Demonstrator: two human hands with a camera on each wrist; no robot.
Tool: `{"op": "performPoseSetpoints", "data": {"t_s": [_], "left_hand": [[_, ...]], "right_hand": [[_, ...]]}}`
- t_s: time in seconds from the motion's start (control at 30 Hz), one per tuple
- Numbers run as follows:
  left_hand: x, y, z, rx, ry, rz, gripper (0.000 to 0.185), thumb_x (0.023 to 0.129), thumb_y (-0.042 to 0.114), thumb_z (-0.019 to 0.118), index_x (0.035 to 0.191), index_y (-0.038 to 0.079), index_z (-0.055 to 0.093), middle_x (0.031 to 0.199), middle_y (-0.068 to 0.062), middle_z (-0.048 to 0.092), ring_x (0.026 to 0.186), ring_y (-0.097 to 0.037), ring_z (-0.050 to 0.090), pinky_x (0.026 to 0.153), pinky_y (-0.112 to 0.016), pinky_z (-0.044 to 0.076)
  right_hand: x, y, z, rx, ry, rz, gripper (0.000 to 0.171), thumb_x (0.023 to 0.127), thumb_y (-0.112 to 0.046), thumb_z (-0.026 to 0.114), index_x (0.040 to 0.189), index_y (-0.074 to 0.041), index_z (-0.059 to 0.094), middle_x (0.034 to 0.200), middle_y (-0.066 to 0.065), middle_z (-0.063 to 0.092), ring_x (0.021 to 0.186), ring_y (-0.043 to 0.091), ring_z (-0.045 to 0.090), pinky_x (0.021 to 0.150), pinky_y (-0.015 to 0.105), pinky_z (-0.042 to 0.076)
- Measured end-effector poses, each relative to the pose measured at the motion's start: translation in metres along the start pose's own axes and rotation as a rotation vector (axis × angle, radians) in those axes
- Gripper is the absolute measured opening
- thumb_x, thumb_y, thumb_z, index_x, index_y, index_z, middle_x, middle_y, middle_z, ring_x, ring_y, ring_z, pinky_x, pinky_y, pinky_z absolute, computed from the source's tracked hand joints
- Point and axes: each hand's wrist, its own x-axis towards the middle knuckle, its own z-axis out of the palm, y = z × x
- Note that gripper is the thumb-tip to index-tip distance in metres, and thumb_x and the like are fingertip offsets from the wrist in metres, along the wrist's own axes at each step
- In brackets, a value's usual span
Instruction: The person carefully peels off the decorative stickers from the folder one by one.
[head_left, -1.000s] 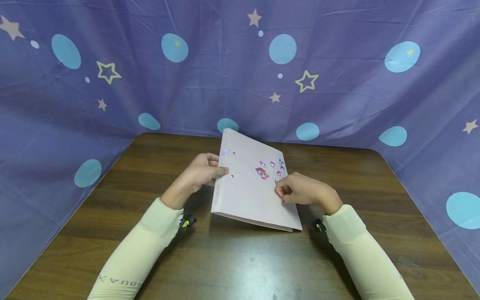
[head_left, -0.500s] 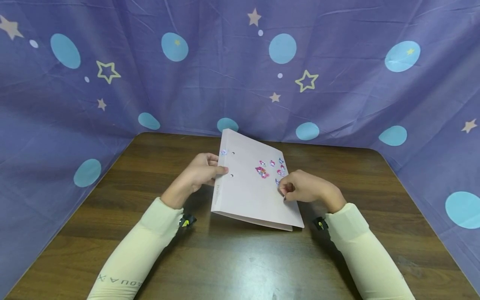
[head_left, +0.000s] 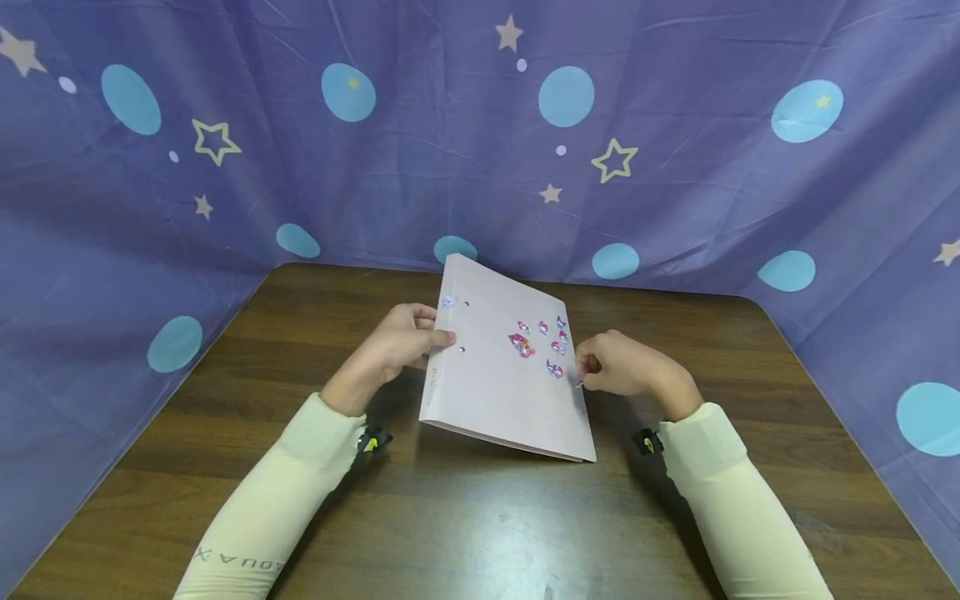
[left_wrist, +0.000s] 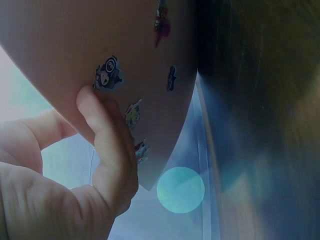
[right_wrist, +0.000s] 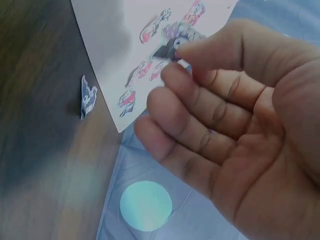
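Note:
A white binder [head_left: 498, 392] stands tilted on the table, its spine to the left and two metal rivets beside it. Several small shiny cartoon stickers [head_left: 522, 345] dot its front cover; more stickers [left_wrist: 107, 74] show on the underside in the left wrist view. My left hand [head_left: 401, 340] grips the spine edge, thumb on the front and fingers behind. Just off the cover's right edge is my right hand [head_left: 622, 364]. Its thumb and index finger pinch a small dark sticker [right_wrist: 170, 49], partly covered by the fingertips. The other fingers are loosely curled.
Another loose sticker [right_wrist: 88, 97] lies on the brown wooden table [head_left: 480, 533], near the binder's edge in the right wrist view. A purple-blue curtain [head_left: 465, 150] with stars and dots hangs behind the table and at both sides.
My right hand has drawn away from the cover to the right, uncovering a sticker near the edge. The cover's lower right corner has shifted slightly left. My left hand keeps its grip.

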Motion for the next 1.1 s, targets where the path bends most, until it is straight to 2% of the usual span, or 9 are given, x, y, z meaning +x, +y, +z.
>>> {"op": "performPoseSetpoints", "data": {"t_s": [0.2,0.57,1.1], "left_hand": [[0.0,0.0,0.0,0.002,0.002,0.0,0.044,0.094,0.004,0.071,0.132,-0.008,0.051,0.119,-0.022,0.065,0.091,-0.025,0.07,0.074,-0.041,0.064],[0.001,-0.001,-0.001,-0.003,-0.003,0.003,0.044,0.094,0.004,0.071,0.131,-0.008,0.051,0.119,-0.021,0.064,0.091,-0.025,0.07,0.074,-0.041,0.064],[0.001,-0.002,-0.001,0.002,-0.004,-0.007,0.044,0.094,0.004,0.071,0.131,-0.007,0.051,0.119,-0.021,0.065,0.092,-0.026,0.07,0.074,-0.041,0.064]], "right_hand": [[0.0,0.007,-0.001,-0.035,-0.004,0.083,0.014,0.088,-0.003,0.071,0.081,-0.013,0.065,0.074,-0.003,0.057,0.068,0.013,0.051,0.061,0.029,0.045],[-0.002,0.016,0.001,-0.126,0.026,0.244,0.017,0.086,0.001,0.065,0.075,-0.011,0.062,0.072,0.001,0.056,0.065,0.017,0.051,0.057,0.03,0.043],[0.001,0.021,0.007,-0.113,0.03,0.255,0.018,0.09,-0.006,0.076,0.078,-0.01,0.064,0.074,0.001,0.057,0.067,0.018,0.053,0.059,0.031,0.045]]}}
